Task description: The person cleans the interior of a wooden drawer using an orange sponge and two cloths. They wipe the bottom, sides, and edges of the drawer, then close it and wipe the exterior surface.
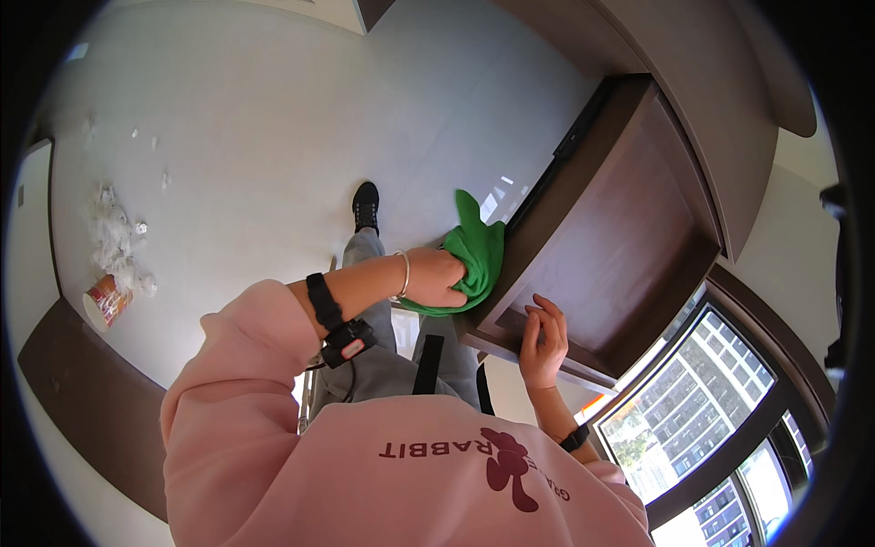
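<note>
My left hand (435, 277) grips a bunched green cloth (484, 256) against the outer side of a pulled-out dark brown drawer (581, 178). One end of the cloth sticks up past my fingers, and another fold hangs below the wrist. My right hand (545, 342) is over the drawer's front panel (506, 345), with loosely bent fingers apart and reaching to the inside. Nothing is held in it; whether the palm rests on the panel edge, I cannot tell. A black slide rail (571, 147) runs along the drawer's outer side.
A tipped paper tub (108, 303) lies on the pale floor (260, 123) at left, with crumpled whitish scraps (116, 236) spilling from it. My black shoe (366, 205) stands ahead. A brown cabinet (711, 123) adjoins the drawer. A window (690, 396) is at lower right.
</note>
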A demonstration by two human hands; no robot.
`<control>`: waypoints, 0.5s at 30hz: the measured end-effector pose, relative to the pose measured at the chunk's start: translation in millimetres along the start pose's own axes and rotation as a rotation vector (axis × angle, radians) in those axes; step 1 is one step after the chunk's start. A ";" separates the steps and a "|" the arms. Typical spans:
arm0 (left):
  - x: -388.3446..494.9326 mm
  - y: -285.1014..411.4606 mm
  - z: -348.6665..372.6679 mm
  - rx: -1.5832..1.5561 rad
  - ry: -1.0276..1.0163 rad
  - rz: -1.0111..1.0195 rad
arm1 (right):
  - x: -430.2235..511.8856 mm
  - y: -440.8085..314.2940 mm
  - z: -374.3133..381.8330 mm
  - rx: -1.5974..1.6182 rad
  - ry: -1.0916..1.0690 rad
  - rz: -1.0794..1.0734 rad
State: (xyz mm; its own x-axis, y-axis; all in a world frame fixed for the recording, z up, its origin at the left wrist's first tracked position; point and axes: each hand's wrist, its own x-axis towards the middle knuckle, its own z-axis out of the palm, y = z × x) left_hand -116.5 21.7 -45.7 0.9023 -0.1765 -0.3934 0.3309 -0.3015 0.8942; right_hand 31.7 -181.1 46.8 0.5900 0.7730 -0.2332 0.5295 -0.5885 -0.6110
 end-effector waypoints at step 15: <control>-106.8 -54.1 23.7 -1.227 0.314 -0.483 | -3.5 6.8 0.9 0.045 0.038 0.041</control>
State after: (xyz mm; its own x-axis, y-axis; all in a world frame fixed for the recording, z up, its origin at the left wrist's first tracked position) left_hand -237.3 34.6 -57.1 0.5966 -0.0223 -0.8022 0.5125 0.7798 0.3594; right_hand 32.7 -187.6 42.8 0.6335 0.7385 -0.2307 0.4773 -0.6077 -0.6347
